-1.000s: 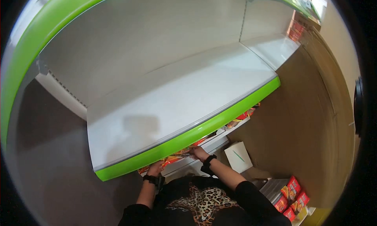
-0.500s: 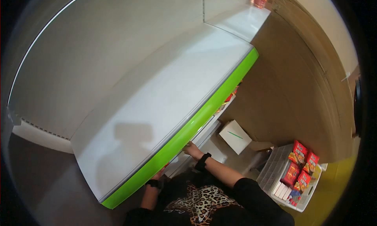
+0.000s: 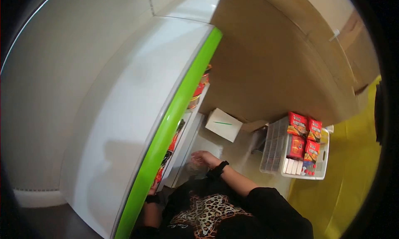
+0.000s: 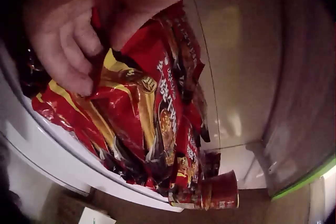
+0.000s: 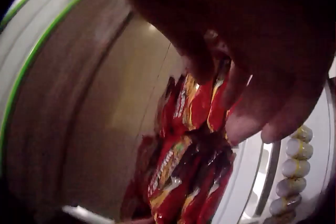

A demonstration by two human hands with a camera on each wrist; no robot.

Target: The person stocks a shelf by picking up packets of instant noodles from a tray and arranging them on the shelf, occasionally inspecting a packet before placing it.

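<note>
Red noodle packets [image 4: 157, 92] stand in a row on the shelf level [image 3: 171, 164] under the green-edged shelf. My left hand [image 4: 89, 29] is at the row, its fingers curled over the top of a packet with yellow stripes. In the head view the green edge partly hides this left hand [image 3: 153, 188]. My right hand [image 3: 203, 158] is off the shelf front, fingers loosely bent, with nothing seen in it. In the right wrist view its fingers [image 5: 247, 121] overlap more red packets [image 5: 184, 176].
Above is a white shelf [image 3: 124, 102] with a green edge [image 3: 166, 127]. A red cup [image 4: 220, 190] stands past the packets. A white box [image 3: 223, 125] and a basket [image 3: 274, 151] of red packets are to the right, beside brown cardboard [image 3: 266, 64]. Several cans [image 5: 295, 169] line a lower level.
The head view has swung to the right, bringing the basket closer to the middle. My right hand has drawn back from the shelf front, while the left stays at the packets.
</note>
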